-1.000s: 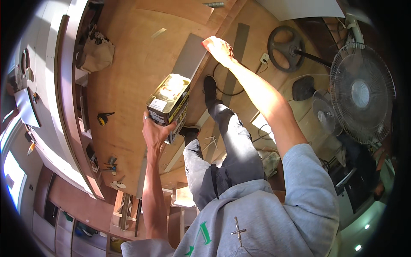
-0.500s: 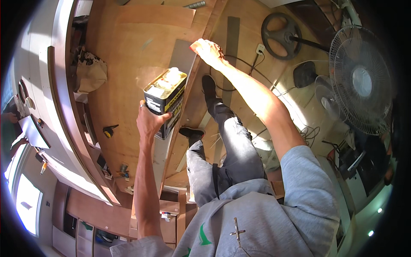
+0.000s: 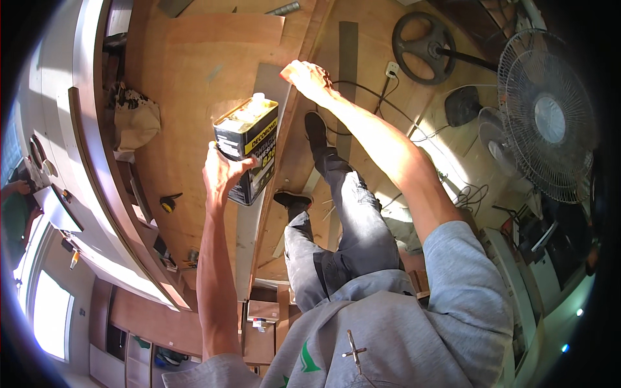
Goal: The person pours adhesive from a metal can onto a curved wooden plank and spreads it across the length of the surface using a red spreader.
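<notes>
Evidently a tin in one hand, a flat orange piece in the other

The left hand point(image 3: 223, 171) is spread about as wide as the black-and-yellow tin point(image 3: 251, 139) it clasps, with the thumb pressed along the near face and the fingers going round the left side, partly hidden. The tin stands just beyond that palm, with its gold top facing up and a pale cap point(image 3: 259, 97) at the corner farthest from the grip. Whether its base bears on the wood below, I cannot tell.

Past the tin and to its right, the right hand point(image 3: 313, 81) is closed in a pinch on an orange piece point(image 3: 286, 74), whose edge sticks out left of the fingertips. Just left of and below this pinch lies a grey strip point(image 3: 267, 79); contact between the two is unclear.

The tin looks stiff but thin-walled, so a hard squeeze might dent it. Its smooth sides could slip, and any liquid inside would make it heavy and apt to swing; the fill is not visible. A broad hold across two faces, below the top rim, seems soundest. The orange piece looks light and thin, best taken by its rear edge.
</notes>
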### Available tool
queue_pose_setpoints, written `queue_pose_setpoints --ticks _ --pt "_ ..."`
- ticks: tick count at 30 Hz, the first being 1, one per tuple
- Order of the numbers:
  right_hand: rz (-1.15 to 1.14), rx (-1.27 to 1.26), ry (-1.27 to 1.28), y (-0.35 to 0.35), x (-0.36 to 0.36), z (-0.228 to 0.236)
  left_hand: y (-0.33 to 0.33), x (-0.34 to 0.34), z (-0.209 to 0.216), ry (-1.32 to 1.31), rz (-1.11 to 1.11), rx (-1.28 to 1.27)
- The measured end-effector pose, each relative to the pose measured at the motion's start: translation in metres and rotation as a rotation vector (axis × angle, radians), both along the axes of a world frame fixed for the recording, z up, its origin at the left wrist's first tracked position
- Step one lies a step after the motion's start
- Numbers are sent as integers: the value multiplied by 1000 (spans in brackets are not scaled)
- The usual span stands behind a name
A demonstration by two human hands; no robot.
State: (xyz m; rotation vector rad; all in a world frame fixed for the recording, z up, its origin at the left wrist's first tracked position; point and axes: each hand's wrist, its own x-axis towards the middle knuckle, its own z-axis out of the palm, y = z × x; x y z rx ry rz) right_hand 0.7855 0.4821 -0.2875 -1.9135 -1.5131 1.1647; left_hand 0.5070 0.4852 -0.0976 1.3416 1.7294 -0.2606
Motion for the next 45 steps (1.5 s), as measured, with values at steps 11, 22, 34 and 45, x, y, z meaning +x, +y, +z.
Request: queue_pose_setpoints --ticks 11,22,34,45 --pt "-55 32 14 -4 3 7 8 9 -3 68 -78 -24" --pt "-40 69 115 -13 5 -16 9 14 2 53 -85 -52" --pt "1 93 35 -14 1 -5 -21 -11 -4 -37 -23 -4" --pt "19 69 -38 -23 -9 15 -85 -61 -6 112 -24 -66"
